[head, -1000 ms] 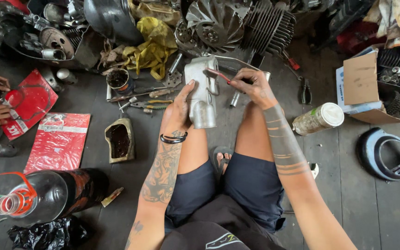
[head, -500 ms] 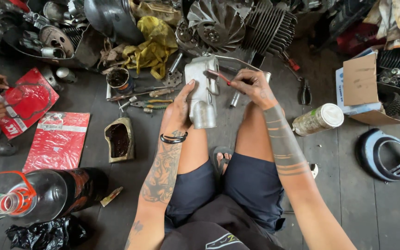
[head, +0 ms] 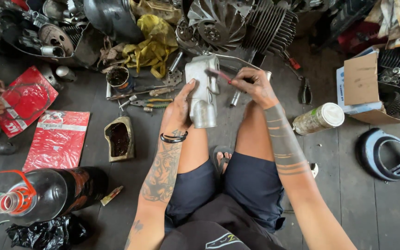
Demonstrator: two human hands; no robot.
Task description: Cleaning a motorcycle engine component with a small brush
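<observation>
Left hand [head: 180, 105] clamped on grey metal casing [head: 202, 90], right hand [head: 252, 85] pinching red-handled tool [head: 218, 74]; casing best kept braced, strokes short.

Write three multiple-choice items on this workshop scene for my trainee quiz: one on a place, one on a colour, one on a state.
1. Where does the white-capped can lie?
A. beside the right forearm
B. on the red packets
C. inside the cardboard box

2. What colour is the rag among the engine parts?
A. blue
B. yellow
C. white

3. What is the left hand doing?
A. resting empty
B. holding pliers
C. gripping the silver metal casing

Answers: 1 A, it lies on the floor by that arm; 2 B, plainly yellow; 3 C, fingers wrap it.
</observation>
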